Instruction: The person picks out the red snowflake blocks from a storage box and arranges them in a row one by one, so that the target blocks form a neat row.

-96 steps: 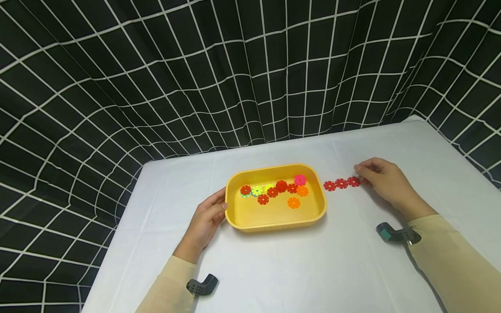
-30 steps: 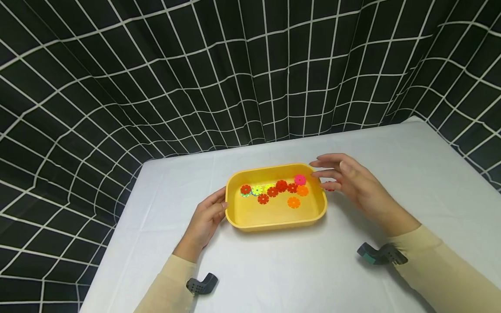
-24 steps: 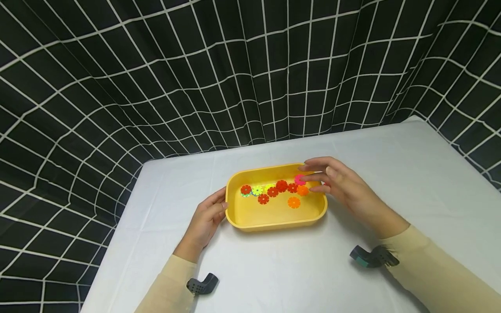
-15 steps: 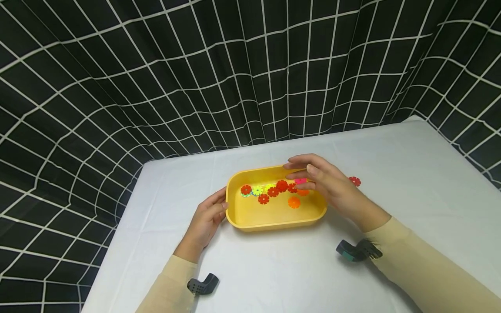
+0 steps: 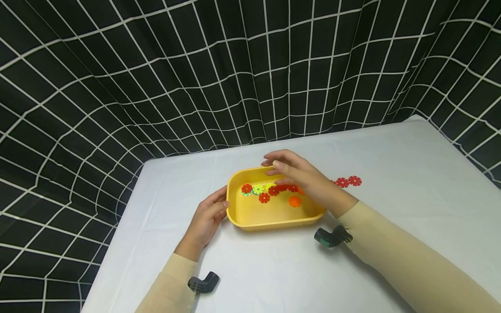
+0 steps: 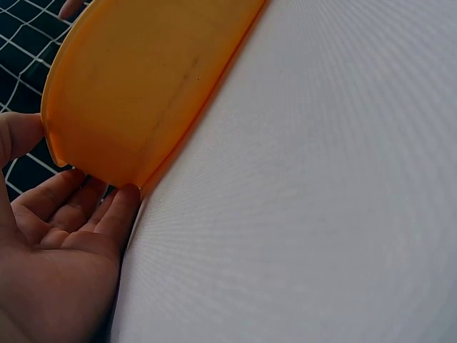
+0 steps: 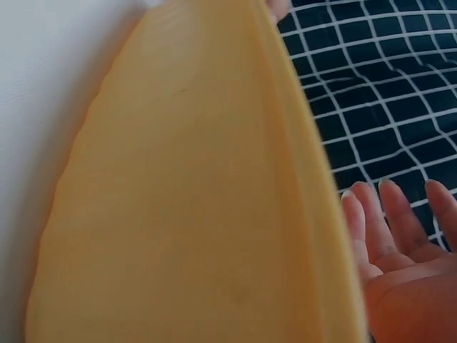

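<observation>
A shallow yellow plastic tray (image 5: 274, 226) with rounded corners sits on the table. My left hand (image 5: 205, 219) holds its left end; in the left wrist view the thumb lies at the rim and the fingertips touch the outer wall (image 6: 136, 136). Above the right half of the tray hovers my right hand (image 5: 303, 178), fingers spread and loosely bent, nothing between them. Inside lie several notched snowflake discs: red discs (image 5: 264, 198), an orange disc (image 5: 295, 201), and a yellow-green disc (image 5: 258, 189) among others. My right hand hides part of them.
A row of red snowflake discs (image 5: 342, 182) lies on the white tablecloth (image 5: 250, 269) right of the tray, partly covered by my right wrist. A dark curtain (image 5: 274, 87) with a white grid hangs behind the table.
My right hand has left the red disc row and moved left over the tray, uncovering the row's right end. My left hand and the tray stay practically where they were.
</observation>
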Motion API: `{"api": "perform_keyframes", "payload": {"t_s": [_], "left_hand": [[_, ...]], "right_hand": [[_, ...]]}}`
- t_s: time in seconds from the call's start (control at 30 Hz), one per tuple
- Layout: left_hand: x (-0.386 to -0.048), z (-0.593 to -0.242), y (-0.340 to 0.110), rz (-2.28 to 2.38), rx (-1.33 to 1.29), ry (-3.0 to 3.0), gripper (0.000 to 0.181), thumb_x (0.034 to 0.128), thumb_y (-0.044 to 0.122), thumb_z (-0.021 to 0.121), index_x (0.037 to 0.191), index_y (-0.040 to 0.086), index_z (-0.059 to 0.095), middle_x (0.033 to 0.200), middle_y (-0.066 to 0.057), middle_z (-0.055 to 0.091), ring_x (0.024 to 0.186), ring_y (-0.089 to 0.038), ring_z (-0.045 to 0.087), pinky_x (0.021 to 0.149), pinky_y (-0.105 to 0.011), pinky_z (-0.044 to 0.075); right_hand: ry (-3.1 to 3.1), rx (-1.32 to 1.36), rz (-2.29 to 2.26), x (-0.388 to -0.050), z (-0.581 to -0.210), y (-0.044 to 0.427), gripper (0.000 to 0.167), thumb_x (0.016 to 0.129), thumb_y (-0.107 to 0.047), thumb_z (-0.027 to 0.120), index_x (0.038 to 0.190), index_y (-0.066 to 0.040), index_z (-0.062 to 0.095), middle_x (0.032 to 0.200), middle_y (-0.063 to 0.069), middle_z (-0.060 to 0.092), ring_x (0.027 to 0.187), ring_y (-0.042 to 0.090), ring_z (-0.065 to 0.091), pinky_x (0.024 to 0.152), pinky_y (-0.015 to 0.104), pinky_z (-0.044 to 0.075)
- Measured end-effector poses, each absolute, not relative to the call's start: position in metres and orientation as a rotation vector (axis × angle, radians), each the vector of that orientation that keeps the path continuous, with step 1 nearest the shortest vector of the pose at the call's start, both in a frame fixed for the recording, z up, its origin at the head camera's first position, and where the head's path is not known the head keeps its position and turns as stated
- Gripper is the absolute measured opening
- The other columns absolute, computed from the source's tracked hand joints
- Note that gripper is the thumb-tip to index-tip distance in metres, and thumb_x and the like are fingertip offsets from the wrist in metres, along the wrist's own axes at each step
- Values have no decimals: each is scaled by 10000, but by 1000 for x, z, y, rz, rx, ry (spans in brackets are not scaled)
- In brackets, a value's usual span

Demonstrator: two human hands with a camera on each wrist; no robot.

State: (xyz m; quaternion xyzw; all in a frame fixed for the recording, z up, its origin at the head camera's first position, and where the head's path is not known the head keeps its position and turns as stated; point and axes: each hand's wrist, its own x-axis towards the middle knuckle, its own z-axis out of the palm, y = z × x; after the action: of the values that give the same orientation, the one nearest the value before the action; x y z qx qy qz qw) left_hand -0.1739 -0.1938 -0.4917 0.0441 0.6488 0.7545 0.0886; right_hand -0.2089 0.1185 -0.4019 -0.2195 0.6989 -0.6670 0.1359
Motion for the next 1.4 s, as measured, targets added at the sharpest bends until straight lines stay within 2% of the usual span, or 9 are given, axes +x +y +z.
{"api": "perform_keyframes", "payload": {"t_s": [0.3, 0.5, 0.8, 1.03, 1.23, 1.4], "left_hand": [[-174, -492, -194, 2248, 135, 1928, 567, 1041, 33, 577, 1601, -14, 504, 1633, -119, 506, 1485, -281, 488, 1138, -350, 486], [-174, -491, -193, 2249, 135, 1932, 551, 1049, 19, 566, 1597, -12, 511, 1629, -121, 510, 1487, -291, 487, 1130, -342, 492], [-173, -490, -193, 2252, 132, 1923, 549, 1047, 17, 567, 1593, -15, 513, 1625, -128, 512, 1488, -276, 484, 1140, -344, 484], [-173, -488, -192, 2255, 124, 1918, 563, 1038, 18, 572, 1595, -25, 504, 1623, -137, 510, 1483, -277, 485, 1145, -350, 479], [-174, -489, -193, 2248, 141, 1912, 576, 1034, 31, 579, 1600, -30, 492, 1632, -147, 497, 1489, -286, 478, 1151, -359, 474], [-174, -490, -193, 2254, 135, 1907, 575, 1033, 33, 583, 1597, -34, 493, 1630, -155, 496, 1492, -284, 474, 1151, -357, 473]], "right_hand": [[2020, -527, -1820, -224, -413, 97, 609, 1089, -480, 638, 1561, -114, 517, 1527, 160, 581, 1391, 372, 559, 1125, 578, 493], [1975, -405, -1750, -233, -425, 93, 677, 1052, -540, 673, 1556, -109, 533, 1490, 93, 609, 1372, 357, 561, 1139, 589, 472], [1978, -365, -1669, -240, -435, 90, 586, 1022, -320, 776, 1512, -68, 576, 1388, 134, 646, 1269, 356, 624, 1091, 524, 530], [2080, -488, -1552, -243, -445, 88, 501, 968, -68, 799, 1432, -2, 624, 1346, 156, 669, 1180, 324, 625, 980, 421, 564], [2217, -584, -1417, -244, -452, 87, 395, 918, 72, 810, 1288, 23, 681, 1260, 134, 698, 1177, 329, 606, 1092, 435, 506], [2315, -634, -1316, -242, -456, 84, 329, 913, 84, 811, 1212, -14, 717, 1203, 68, 709, 1148, 292, 618, 1084, 427, 518]]}}
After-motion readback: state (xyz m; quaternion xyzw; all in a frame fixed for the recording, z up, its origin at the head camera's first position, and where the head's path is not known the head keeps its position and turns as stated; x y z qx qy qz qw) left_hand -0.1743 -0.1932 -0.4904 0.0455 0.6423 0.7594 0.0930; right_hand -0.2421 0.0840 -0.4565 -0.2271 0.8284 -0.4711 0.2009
